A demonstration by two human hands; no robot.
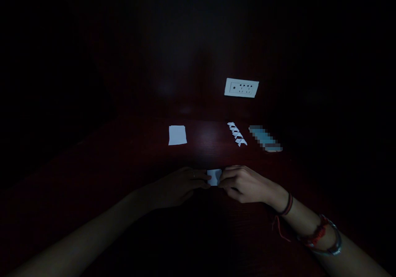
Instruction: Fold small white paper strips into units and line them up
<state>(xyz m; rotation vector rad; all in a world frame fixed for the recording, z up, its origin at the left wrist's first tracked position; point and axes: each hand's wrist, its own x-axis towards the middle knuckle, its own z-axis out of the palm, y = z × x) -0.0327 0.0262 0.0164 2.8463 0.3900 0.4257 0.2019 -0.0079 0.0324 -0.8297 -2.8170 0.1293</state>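
The scene is very dark. A small white piece of paper (pixel 214 177) sits between my two hands over a dark reddish table (pixel 123 161). My left hand (pixel 177 186) pinches its left edge with curled fingers and wears a ring. My right hand (pixel 246 184) pinches its right edge, fingers closed. Bracelets and a red cord circle my right wrist. Most of the paper is hidden by my fingers.
A white paper stack (pixel 177 135) lies beyond my left hand. A row of several small folded white paper pieces (pixel 237 133) lies beyond my right hand, next to a blurred bluish object (pixel 265 139). A white wall socket (pixel 241 88) is behind.
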